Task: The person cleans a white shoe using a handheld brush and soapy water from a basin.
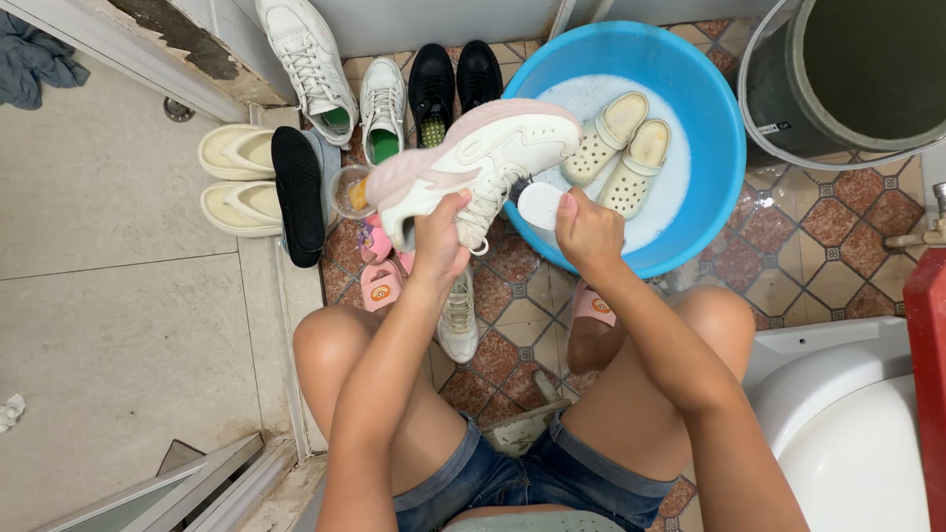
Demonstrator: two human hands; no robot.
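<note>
My left hand [439,239] grips a white and pink sneaker [483,153] by its opening, holding it sideways over the floor next to a blue basin [719,138]. In my right hand [586,232] is a white scrub brush [540,204], its bristles pressed against the sneaker's side near the laces. The basin holds soapy water with two cream perforated clogs [621,148] floating in it. I am squatting, both bare knees in view.
Along the wall stand white sneakers [340,79] and black shoes [453,84]. Cream slippers [236,177], a black insole [298,192], a small cup [350,189] and pink sandals [379,281] lie left. A large grey bucket [847,79] and white toilet [847,433] are right.
</note>
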